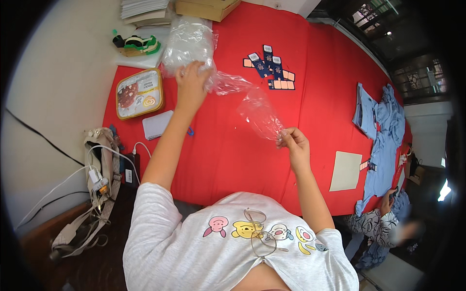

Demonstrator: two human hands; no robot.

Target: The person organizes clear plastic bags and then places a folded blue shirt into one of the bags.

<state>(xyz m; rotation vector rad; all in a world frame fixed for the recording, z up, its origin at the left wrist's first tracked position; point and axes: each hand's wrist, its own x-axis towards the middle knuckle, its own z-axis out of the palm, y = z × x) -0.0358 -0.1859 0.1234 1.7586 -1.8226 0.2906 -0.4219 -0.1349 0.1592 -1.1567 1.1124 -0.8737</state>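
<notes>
In the head view, the right hand (296,145) pinches one end of a thin clear bag (260,112) between thumb and forefinger. The bag stretches, crumpled and narrow in its middle, over the red cloth (228,169) of the table, up to the left hand (193,82). That hand lies with bent fingers at the near edge of a pile of clear bags (188,41); whether its fingers grip the bag or only press on the pile, I cannot tell.

Beyond the pile is a cardboard box (206,7). To the left of the pile sits a green tape dispenser (141,46), with a lidded tub (139,94) nearer the person and a small notebook (157,125) beside the left forearm. Past the stretched bag, several dark blue and peach tags (277,68) lie together, some overlapping.

Toward the right edge of the table, a beige sheet (345,171) lies near light blue clothes (383,145). Another person's hand (387,202) shows at the near end of the clothes.
</notes>
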